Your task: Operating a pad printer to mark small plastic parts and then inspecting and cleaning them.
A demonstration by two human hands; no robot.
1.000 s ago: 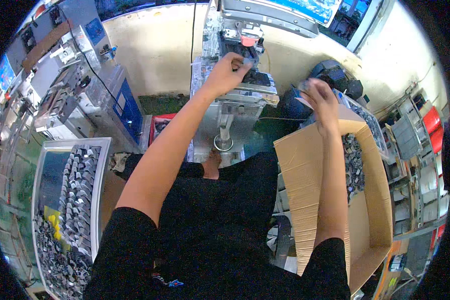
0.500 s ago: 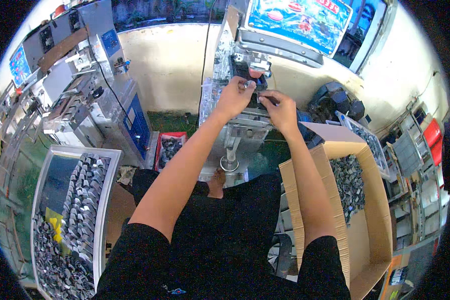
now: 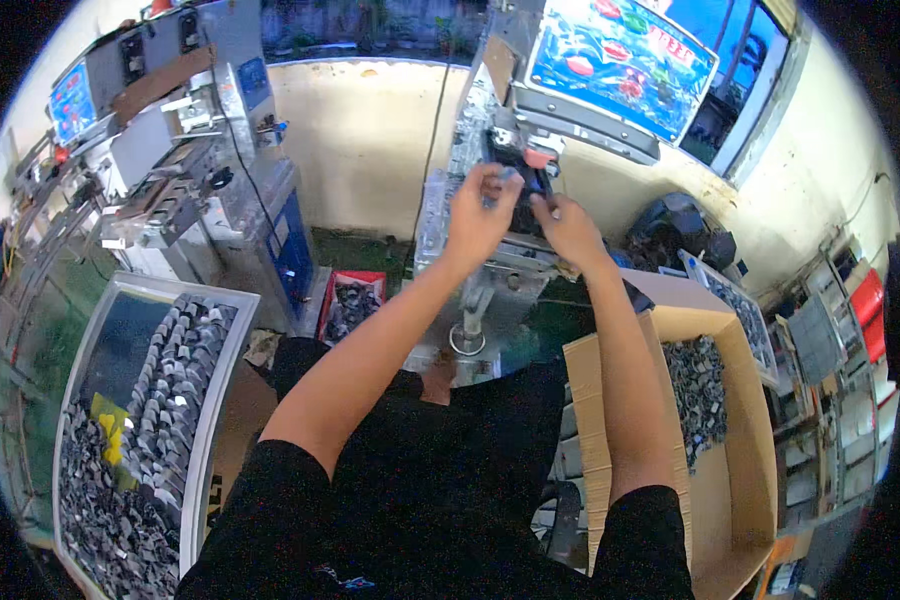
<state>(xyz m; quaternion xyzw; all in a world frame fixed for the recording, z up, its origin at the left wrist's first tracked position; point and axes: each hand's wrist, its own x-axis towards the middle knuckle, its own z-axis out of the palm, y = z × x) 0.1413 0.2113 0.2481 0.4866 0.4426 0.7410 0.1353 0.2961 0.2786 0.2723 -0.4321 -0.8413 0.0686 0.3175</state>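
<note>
My left hand (image 3: 482, 212) is raised before the bench machine, thumb and fingers closed on a small grey piece (image 3: 510, 174). This piece is too blurred to name more closely. Just right of it and lower, my right hand (image 3: 573, 234) has its thumb and fingers pinched together over the dark work area of the machine (image 3: 535, 182). Whatever it may hold is hidden by the fingers. A pinkish-red pad (image 3: 542, 157) hangs from the machine's head, just above and between both hands. The hands are apart from each other.
At left stands a framed tray (image 3: 245, 335) of grey curved pieces in rows and loose heaps. A cardboard box (image 3: 740, 490) with small dark parts is close by my right forearm. A red bin (image 3: 382, 290) sits left of the machine's base; another machine (image 3: 240, 235) stands further left.
The whole view has shifted, with the machine now further right in it. Relative to the red pad, my left hand has drawn a little to the left. My right hand stays close to the work area.
</note>
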